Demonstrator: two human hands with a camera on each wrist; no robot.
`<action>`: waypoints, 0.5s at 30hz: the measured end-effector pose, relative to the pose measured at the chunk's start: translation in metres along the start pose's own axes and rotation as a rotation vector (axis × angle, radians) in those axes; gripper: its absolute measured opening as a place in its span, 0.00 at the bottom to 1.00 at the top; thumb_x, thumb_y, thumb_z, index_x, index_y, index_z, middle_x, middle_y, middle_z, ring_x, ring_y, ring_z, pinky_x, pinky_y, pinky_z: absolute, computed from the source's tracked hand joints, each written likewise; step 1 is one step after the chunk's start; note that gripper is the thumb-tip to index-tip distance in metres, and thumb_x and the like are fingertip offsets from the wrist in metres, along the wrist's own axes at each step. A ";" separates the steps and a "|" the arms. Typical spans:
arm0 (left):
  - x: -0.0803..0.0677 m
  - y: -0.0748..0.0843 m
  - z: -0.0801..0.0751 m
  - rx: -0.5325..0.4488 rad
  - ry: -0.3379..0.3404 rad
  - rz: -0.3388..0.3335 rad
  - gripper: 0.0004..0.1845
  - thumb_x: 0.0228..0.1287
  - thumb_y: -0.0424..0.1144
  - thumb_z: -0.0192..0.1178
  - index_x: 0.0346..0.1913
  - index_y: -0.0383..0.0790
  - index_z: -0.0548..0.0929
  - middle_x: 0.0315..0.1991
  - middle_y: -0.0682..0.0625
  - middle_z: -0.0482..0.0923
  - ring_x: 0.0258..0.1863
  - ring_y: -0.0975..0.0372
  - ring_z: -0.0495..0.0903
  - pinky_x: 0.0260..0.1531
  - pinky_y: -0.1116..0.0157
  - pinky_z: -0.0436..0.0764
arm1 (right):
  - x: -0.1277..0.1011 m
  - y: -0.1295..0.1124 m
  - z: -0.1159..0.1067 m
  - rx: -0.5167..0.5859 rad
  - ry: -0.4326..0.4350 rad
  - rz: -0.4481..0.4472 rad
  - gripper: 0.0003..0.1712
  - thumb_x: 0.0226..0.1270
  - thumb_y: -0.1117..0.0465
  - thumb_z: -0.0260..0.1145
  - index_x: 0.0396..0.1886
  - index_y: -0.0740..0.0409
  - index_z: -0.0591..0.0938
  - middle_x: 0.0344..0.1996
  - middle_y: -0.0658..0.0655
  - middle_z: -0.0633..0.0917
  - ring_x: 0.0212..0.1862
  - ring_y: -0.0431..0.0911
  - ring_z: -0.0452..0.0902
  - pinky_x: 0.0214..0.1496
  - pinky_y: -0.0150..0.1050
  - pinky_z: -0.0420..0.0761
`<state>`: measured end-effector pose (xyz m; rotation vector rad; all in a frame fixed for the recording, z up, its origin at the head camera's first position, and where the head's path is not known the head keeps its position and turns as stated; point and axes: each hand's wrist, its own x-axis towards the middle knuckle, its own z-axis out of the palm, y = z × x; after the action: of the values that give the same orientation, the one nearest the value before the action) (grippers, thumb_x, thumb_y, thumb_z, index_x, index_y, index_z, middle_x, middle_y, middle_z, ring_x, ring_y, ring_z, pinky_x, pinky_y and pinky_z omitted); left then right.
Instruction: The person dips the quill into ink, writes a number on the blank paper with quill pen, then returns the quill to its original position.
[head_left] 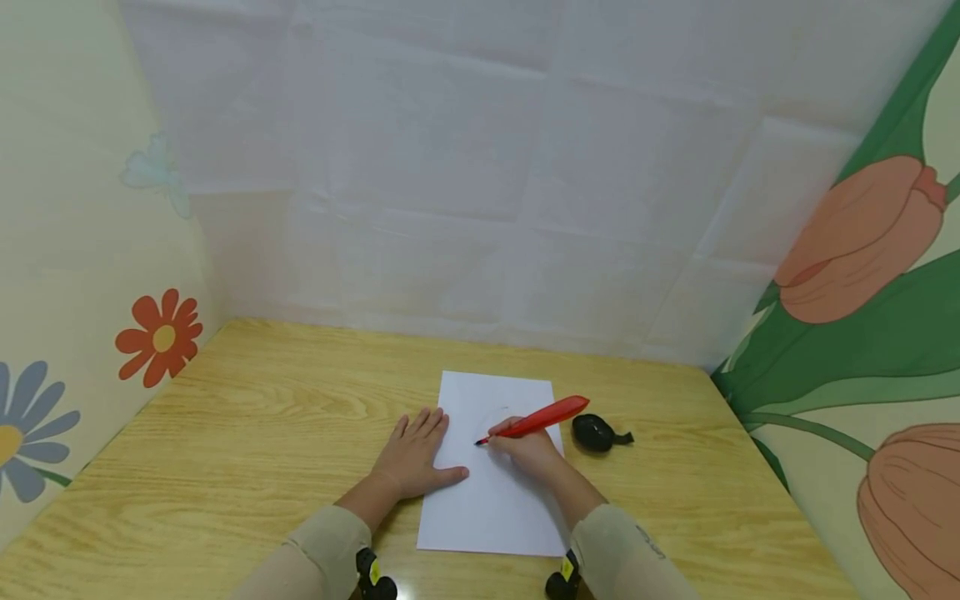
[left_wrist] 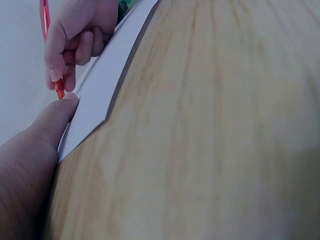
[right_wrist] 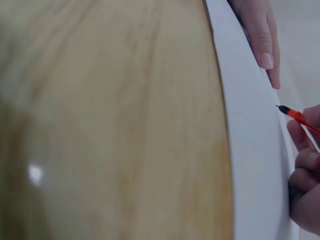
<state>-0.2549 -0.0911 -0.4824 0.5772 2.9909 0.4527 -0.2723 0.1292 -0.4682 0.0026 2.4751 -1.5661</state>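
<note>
Nearest the viewer, two beige sleeves (head_left: pixel 322 554) run up from the bottom edge to the hands. The left hand (head_left: pixel 416 457) lies flat, fingers straight and close together, palm down across the left edge of the white sheet of paper (head_left: pixel 495 500), its thumb stretched out to the right onto the sheet. Just to the right of that thumb, the right hand (head_left: pixel 528 450) rests on the paper with its fingers curled round the red pen (head_left: pixel 536 423), pinching it near the lower end. The pen's dark tip touches the sheet just left of the right hand's fingers, close to the left thumb, while its broad red upper end slants up and away to the right, past the paper's right edge. The paper lies flat on the wooden table (head_left: pixel 262 417), under both hands.

Just beyond and to the right of the right hand, off the paper, a small black object (head_left: pixel 596 433) sits on the table; what it is I cannot tell. No containers show.

Farther off, the table meets a white back wall (head_left: pixel 487 167), with flower-printed panels (head_left: pixel 161 337) on either side.
</note>
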 end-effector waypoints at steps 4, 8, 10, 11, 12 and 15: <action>0.000 0.000 0.001 -0.001 0.000 0.001 0.53 0.58 0.72 0.54 0.76 0.36 0.58 0.78 0.44 0.52 0.79 0.49 0.47 0.76 0.45 0.45 | -0.001 0.001 0.000 0.003 -0.007 -0.011 0.12 0.61 0.57 0.70 0.43 0.56 0.86 0.30 0.48 0.84 0.31 0.43 0.70 0.35 0.33 0.71; 0.001 0.000 0.001 0.008 -0.005 0.000 0.53 0.58 0.72 0.55 0.76 0.36 0.57 0.78 0.44 0.52 0.79 0.49 0.47 0.76 0.45 0.45 | -0.001 0.002 0.000 -0.003 -0.013 -0.008 0.11 0.61 0.57 0.71 0.42 0.55 0.87 0.31 0.48 0.84 0.32 0.43 0.71 0.35 0.33 0.71; 0.001 0.000 0.001 0.012 -0.006 -0.002 0.54 0.58 0.72 0.55 0.76 0.37 0.57 0.78 0.44 0.52 0.79 0.49 0.46 0.76 0.45 0.45 | -0.001 0.002 0.000 -0.009 -0.015 -0.010 0.11 0.61 0.57 0.71 0.42 0.55 0.87 0.31 0.48 0.85 0.32 0.43 0.71 0.35 0.33 0.71; 0.001 0.000 0.000 0.009 -0.002 -0.002 0.53 0.58 0.72 0.55 0.76 0.36 0.58 0.78 0.44 0.52 0.79 0.49 0.47 0.76 0.45 0.45 | -0.001 0.002 -0.001 -0.010 -0.017 -0.008 0.11 0.61 0.57 0.71 0.42 0.55 0.87 0.31 0.48 0.85 0.32 0.43 0.71 0.36 0.33 0.71; 0.001 0.001 0.000 0.006 0.003 0.000 0.53 0.58 0.72 0.55 0.76 0.36 0.58 0.78 0.44 0.53 0.79 0.49 0.47 0.76 0.44 0.46 | -0.001 0.002 -0.001 -0.010 -0.018 -0.006 0.11 0.61 0.57 0.71 0.42 0.55 0.87 0.31 0.48 0.85 0.32 0.43 0.71 0.36 0.33 0.71; 0.001 0.001 0.000 0.001 0.009 -0.001 0.53 0.58 0.72 0.55 0.75 0.36 0.59 0.78 0.44 0.54 0.79 0.49 0.48 0.76 0.44 0.46 | -0.002 0.002 -0.001 -0.013 -0.023 0.005 0.11 0.61 0.57 0.70 0.42 0.55 0.87 0.33 0.48 0.86 0.34 0.44 0.71 0.37 0.33 0.70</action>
<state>-0.2551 -0.0901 -0.4825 0.5751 2.9998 0.4556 -0.2699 0.1315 -0.4690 -0.0115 2.4651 -1.5397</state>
